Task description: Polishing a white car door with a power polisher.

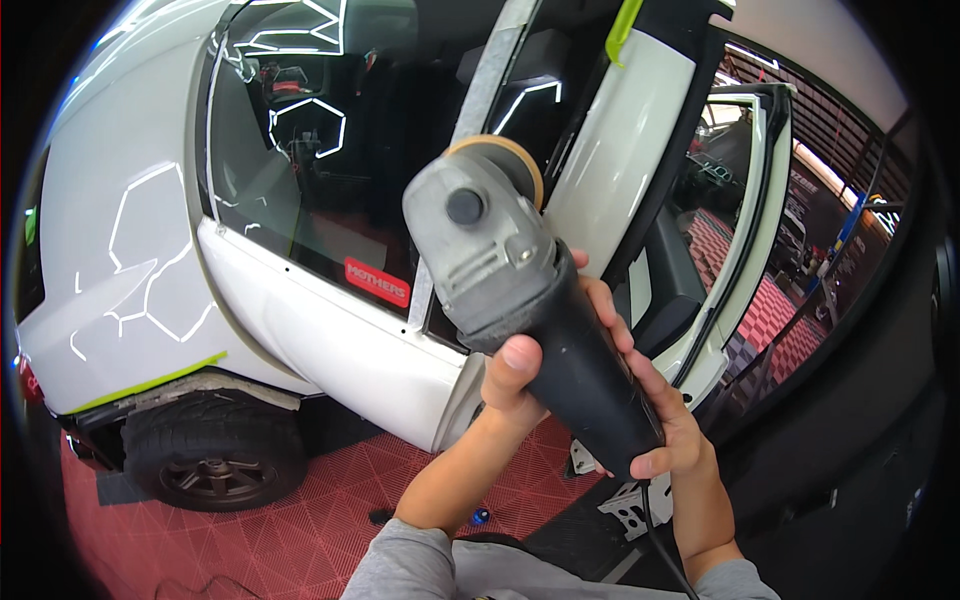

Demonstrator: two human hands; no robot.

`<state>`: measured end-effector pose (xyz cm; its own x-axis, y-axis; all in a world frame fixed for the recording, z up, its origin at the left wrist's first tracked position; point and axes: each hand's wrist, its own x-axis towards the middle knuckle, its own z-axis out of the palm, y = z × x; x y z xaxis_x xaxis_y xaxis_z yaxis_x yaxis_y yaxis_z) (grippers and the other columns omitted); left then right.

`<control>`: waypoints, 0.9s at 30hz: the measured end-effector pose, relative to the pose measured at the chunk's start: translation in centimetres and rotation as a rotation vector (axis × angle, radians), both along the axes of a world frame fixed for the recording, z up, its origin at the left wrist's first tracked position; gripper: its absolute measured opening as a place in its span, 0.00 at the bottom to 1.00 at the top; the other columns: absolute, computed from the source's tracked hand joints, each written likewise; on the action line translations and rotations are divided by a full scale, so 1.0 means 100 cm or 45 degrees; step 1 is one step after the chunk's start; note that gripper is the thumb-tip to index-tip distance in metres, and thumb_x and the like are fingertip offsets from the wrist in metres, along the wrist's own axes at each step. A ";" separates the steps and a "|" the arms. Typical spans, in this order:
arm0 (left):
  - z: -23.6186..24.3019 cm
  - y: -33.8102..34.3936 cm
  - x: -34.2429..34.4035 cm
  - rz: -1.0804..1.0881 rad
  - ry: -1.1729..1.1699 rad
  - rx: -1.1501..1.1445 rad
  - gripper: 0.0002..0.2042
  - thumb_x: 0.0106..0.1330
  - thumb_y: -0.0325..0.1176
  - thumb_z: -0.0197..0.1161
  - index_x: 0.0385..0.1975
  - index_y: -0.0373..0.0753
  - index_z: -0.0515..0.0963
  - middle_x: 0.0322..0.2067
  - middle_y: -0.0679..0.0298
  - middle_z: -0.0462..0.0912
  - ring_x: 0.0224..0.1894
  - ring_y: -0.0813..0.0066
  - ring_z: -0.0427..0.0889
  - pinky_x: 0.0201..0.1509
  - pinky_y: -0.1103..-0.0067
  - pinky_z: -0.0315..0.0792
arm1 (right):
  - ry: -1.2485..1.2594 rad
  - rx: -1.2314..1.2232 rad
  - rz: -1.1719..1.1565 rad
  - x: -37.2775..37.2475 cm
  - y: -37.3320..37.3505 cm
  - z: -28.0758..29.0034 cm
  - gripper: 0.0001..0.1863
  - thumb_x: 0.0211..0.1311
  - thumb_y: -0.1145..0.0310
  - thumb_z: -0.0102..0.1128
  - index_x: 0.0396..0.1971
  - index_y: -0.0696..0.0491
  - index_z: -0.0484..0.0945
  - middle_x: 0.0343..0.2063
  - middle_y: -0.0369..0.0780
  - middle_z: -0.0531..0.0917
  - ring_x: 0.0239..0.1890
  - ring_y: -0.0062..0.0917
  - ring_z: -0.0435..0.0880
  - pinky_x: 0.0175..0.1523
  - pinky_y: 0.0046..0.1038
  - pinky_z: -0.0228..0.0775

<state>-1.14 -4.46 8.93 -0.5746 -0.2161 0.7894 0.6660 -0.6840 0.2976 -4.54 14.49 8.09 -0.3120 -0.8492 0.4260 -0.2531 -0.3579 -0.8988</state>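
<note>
hands: left hand (pixel 515 375), right hand (pixel 665 425) | grip black matte polisher (pixel 530 290) | tan round pad (pixel 505 155)

Grey-black polisher (pixel 530 300), white car (pixel 330 340)

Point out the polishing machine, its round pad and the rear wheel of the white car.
polishing machine (pixel 560 340), head view, on its black handle body.
round pad (pixel 515 155), head view, on its tan edge.
rear wheel (pixel 215 465), head view, on the dark rim.
</note>
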 end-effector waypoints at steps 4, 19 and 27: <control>-0.018 0.010 0.007 -0.037 -0.057 0.051 0.49 0.50 0.69 0.63 0.58 0.31 0.56 0.35 0.57 0.73 0.35 0.62 0.81 0.40 0.73 0.78 | -0.034 0.038 0.019 0.001 0.011 -0.017 0.52 0.42 0.74 0.73 0.69 0.56 0.53 0.65 0.46 0.64 0.66 0.30 0.65 0.68 0.29 0.55; -0.084 0.024 0.011 -0.345 -0.017 0.384 0.46 0.45 0.54 0.75 0.57 0.33 0.56 0.37 0.54 0.73 0.39 0.59 0.80 0.42 0.71 0.76 | -0.066 0.197 -0.021 -0.002 0.034 -0.061 0.50 0.38 0.75 0.77 0.67 0.55 0.60 0.62 0.46 0.69 0.63 0.29 0.68 0.66 0.30 0.56; -0.124 0.035 -0.001 -0.296 0.227 0.527 0.48 0.46 0.63 0.72 0.56 0.35 0.55 0.35 0.58 0.73 0.37 0.63 0.80 0.43 0.72 0.77 | 0.293 0.306 -0.043 0.004 0.018 -0.053 0.47 0.37 0.74 0.77 0.64 0.56 0.65 0.54 0.48 0.77 0.53 0.29 0.77 0.58 0.28 0.65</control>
<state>-1.27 -1.00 -3.43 -0.5088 -0.4139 0.7548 0.4978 -0.8568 -0.1343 -4.10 16.30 2.75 -0.2606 -0.9249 0.2768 -0.4670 -0.1302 -0.8746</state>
